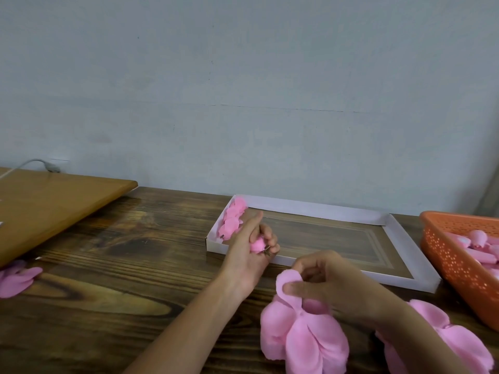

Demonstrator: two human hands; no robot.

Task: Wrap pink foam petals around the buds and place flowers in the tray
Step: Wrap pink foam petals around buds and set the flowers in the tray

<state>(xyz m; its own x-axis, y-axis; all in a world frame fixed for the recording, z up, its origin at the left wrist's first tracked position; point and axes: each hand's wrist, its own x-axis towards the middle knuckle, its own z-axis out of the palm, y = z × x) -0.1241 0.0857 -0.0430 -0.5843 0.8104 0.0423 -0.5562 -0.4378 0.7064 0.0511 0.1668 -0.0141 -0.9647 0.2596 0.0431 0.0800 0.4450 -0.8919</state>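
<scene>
My left hand point(249, 248) grips a pink bud point(256, 244) with a short dark stem, just over the near left corner of the white tray point(318, 211). Several finished pink flowers point(232, 218) lie along the tray's left end. My right hand point(326, 284) pinches the top of a pink foam petal point(286, 282) lifted from a pile of pink petals point(302, 338) at the front of the table. The two hands are apart.
An orange perforated basket point(445, 255) with pink buds stands at the right. More pink petals point(442, 338) lie under my right forearm and others point(16, 282) at the left edge. A light wooden board point(54, 203) lies at the back left. The wall is close behind.
</scene>
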